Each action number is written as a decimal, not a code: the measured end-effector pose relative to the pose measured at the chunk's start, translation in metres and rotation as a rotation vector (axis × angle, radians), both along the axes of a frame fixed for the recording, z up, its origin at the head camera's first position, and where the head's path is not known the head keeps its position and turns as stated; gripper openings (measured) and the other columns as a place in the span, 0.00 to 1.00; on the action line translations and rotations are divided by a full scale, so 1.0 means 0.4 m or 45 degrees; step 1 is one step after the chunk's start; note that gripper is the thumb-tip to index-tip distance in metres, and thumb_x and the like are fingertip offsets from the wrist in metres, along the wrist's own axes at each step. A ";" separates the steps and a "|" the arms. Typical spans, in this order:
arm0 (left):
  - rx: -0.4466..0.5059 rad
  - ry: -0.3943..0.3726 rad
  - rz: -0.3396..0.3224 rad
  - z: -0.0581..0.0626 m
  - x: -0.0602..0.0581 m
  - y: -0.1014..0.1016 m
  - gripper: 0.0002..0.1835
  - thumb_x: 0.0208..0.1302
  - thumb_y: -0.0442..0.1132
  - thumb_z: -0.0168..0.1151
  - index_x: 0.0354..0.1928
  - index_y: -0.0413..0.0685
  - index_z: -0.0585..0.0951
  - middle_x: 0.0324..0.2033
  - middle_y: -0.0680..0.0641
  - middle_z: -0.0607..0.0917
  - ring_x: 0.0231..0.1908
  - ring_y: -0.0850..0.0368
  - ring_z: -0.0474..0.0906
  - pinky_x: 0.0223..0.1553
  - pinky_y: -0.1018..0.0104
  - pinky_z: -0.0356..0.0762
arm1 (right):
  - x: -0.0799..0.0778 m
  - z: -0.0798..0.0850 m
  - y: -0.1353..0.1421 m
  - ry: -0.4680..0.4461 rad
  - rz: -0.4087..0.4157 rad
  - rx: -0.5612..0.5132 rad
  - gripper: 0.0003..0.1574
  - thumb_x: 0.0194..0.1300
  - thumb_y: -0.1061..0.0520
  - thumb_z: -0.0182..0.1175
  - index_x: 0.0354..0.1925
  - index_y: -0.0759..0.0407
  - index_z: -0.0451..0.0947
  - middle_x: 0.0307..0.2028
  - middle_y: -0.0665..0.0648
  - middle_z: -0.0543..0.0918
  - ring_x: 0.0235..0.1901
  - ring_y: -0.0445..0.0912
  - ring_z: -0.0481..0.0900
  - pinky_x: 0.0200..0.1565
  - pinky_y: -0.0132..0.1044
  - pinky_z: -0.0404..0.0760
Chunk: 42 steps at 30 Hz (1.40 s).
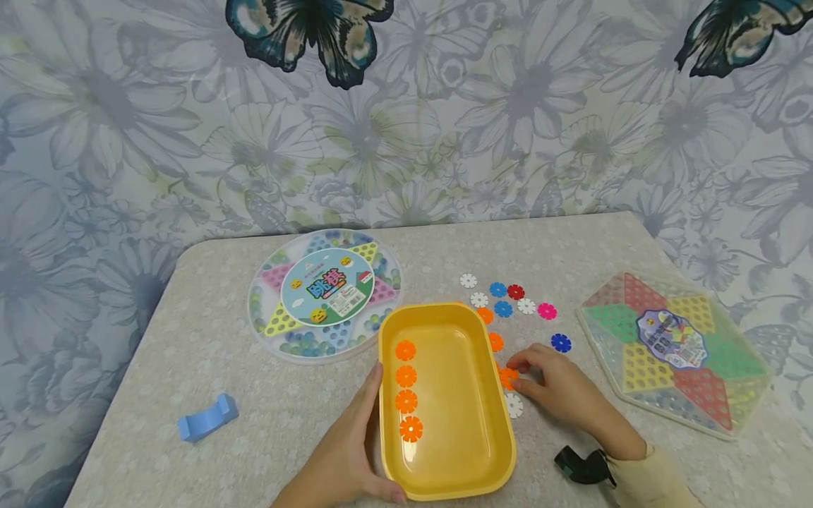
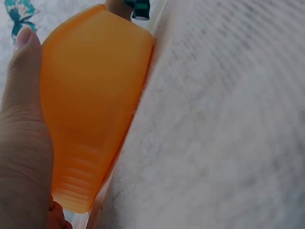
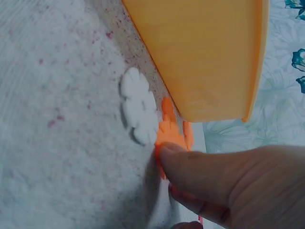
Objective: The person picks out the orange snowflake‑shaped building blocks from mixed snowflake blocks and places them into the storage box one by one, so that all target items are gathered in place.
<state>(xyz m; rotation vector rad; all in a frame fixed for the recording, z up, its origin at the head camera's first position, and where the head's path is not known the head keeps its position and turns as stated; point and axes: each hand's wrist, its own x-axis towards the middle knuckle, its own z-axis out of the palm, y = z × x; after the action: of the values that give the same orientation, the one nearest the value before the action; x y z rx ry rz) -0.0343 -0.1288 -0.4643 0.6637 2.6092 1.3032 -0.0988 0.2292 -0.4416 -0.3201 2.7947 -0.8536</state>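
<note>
I have the fingers of the right hand (image 1: 559, 388) pinched on an orange disc (image 1: 508, 377) with notched edges; in my right wrist view the thumb lies against its face. That disc is just outside the right wall of the yellow tray (image 1: 454, 395), and a white disc (image 1: 513, 405) lies close beside it, on the near side. My left hand (image 1: 339, 444) grips the tray at its left side and near left corner, its fingers and thumb spread wide around it. Inside the tray, four orange discs (image 1: 406, 376) lie in a row along the left. Past the right hand I see two loose orange discs (image 1: 495, 342) by the tray's wall, then a scatter of coloured discs (image 1: 502, 309) in white, light blue, red and pink, with a dark blue disc (image 1: 561, 343) a little apart. Farther out on the table (image 1: 286, 402), I make out a round game board (image 1: 327, 296) behind and left of the tray, a hexagonal game board (image 1: 673, 353) at the right, and a light blue curved block (image 1: 207, 421) at the left.
</note>
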 end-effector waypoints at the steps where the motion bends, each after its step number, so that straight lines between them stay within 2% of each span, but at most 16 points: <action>1: 0.014 -0.005 0.000 -0.001 0.000 0.000 0.83 0.26 0.72 0.79 0.80 0.57 0.34 0.80 0.53 0.42 0.78 0.53 0.49 0.71 0.47 0.62 | -0.001 0.000 0.001 -0.019 -0.004 -0.024 0.13 0.61 0.55 0.70 0.44 0.43 0.80 0.39 0.44 0.79 0.31 0.41 0.71 0.32 0.29 0.74; 5: 0.049 -0.021 0.004 -0.008 0.000 -0.001 0.82 0.26 0.77 0.74 0.80 0.58 0.35 0.80 0.54 0.43 0.78 0.55 0.49 0.72 0.47 0.60 | -0.004 0.000 0.007 -0.081 -0.034 -0.133 0.13 0.62 0.56 0.69 0.41 0.45 0.76 0.35 0.47 0.79 0.24 0.41 0.69 0.27 0.29 0.72; 7: 0.061 -0.033 0.010 -0.010 0.001 -0.002 0.82 0.25 0.78 0.73 0.80 0.59 0.35 0.80 0.54 0.43 0.78 0.56 0.48 0.72 0.47 0.59 | -0.005 -0.001 0.012 -0.075 -0.029 -0.168 0.12 0.63 0.56 0.69 0.42 0.46 0.76 0.34 0.47 0.79 0.24 0.41 0.69 0.28 0.28 0.72; 13: 0.130 -0.070 0.002 -0.018 0.002 -0.002 0.82 0.27 0.72 0.78 0.80 0.59 0.35 0.80 0.54 0.43 0.78 0.55 0.49 0.74 0.54 0.56 | -0.004 0.005 0.028 -0.017 -0.033 -0.235 0.17 0.65 0.54 0.67 0.52 0.47 0.81 0.35 0.48 0.82 0.28 0.40 0.72 0.28 0.29 0.74; 19: 0.142 -0.097 -0.003 -0.021 0.001 -0.002 0.81 0.27 0.75 0.74 0.80 0.60 0.34 0.80 0.55 0.42 0.78 0.57 0.48 0.74 0.54 0.56 | -0.004 0.037 0.028 0.006 -0.134 -0.366 0.21 0.64 0.48 0.67 0.55 0.50 0.82 0.39 0.52 0.85 0.26 0.41 0.76 0.26 0.30 0.77; 23: 0.153 -0.088 -0.009 -0.024 0.000 -0.002 0.81 0.28 0.77 0.72 0.79 0.60 0.34 0.80 0.55 0.43 0.78 0.56 0.48 0.74 0.55 0.56 | -0.005 0.070 0.010 0.018 -0.142 -0.460 0.23 0.65 0.47 0.67 0.56 0.50 0.81 0.41 0.53 0.85 0.18 0.43 0.72 0.21 0.31 0.75; 27: 0.162 -0.072 -0.014 -0.026 0.000 -0.002 0.80 0.28 0.79 0.70 0.79 0.60 0.34 0.80 0.55 0.43 0.78 0.56 0.48 0.74 0.58 0.55 | 0.001 0.109 -0.028 -0.068 -0.078 -0.531 0.21 0.65 0.47 0.66 0.56 0.47 0.81 0.43 0.53 0.84 0.17 0.45 0.71 0.19 0.31 0.72; 32: 0.170 -0.071 -0.018 -0.027 0.000 -0.003 0.80 0.28 0.79 0.70 0.79 0.60 0.34 0.80 0.55 0.43 0.78 0.55 0.48 0.74 0.60 0.54 | 0.017 0.140 -0.104 -0.263 0.008 -0.622 0.21 0.65 0.47 0.66 0.55 0.48 0.82 0.42 0.55 0.83 0.13 0.43 0.65 0.17 0.29 0.68; 33: 0.168 -0.078 -0.017 -0.027 0.000 -0.003 0.80 0.28 0.79 0.70 0.79 0.60 0.34 0.80 0.55 0.43 0.78 0.55 0.48 0.74 0.60 0.54 | 0.021 0.142 -0.122 -0.294 0.016 -0.626 0.21 0.65 0.47 0.67 0.54 0.49 0.82 0.41 0.56 0.83 0.12 0.40 0.61 0.16 0.28 0.67; 35: 0.167 -0.094 -0.017 -0.026 0.000 -0.003 0.80 0.29 0.78 0.71 0.79 0.61 0.33 0.80 0.55 0.42 0.78 0.55 0.48 0.74 0.60 0.55 | 0.028 0.142 -0.155 -0.346 0.033 -0.627 0.21 0.63 0.46 0.68 0.53 0.49 0.83 0.38 0.55 0.83 0.12 0.39 0.59 0.16 0.27 0.66; 38: 0.174 -0.119 -0.018 -0.024 -0.001 -0.003 0.80 0.30 0.74 0.74 0.79 0.62 0.33 0.80 0.55 0.42 0.78 0.55 0.48 0.74 0.60 0.55 | 0.035 0.136 -0.198 -0.370 0.051 -0.607 0.20 0.61 0.47 0.70 0.51 0.50 0.85 0.36 0.53 0.83 0.13 0.39 0.60 0.18 0.27 0.67; 42: 0.144 -0.095 -0.016 -0.024 -0.001 -0.004 0.80 0.31 0.73 0.76 0.79 0.61 0.33 0.80 0.54 0.43 0.78 0.52 0.49 0.73 0.55 0.59 | 0.041 0.127 -0.235 -0.379 0.059 -0.573 0.17 0.60 0.49 0.71 0.48 0.48 0.86 0.34 0.50 0.83 0.15 0.40 0.63 0.20 0.28 0.71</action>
<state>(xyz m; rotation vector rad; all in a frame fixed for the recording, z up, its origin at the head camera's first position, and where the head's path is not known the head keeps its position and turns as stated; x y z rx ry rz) -0.0347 -0.1303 -0.4738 0.6341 2.4839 1.4521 -0.0823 0.1352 -0.3908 -0.2931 2.2964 -1.3897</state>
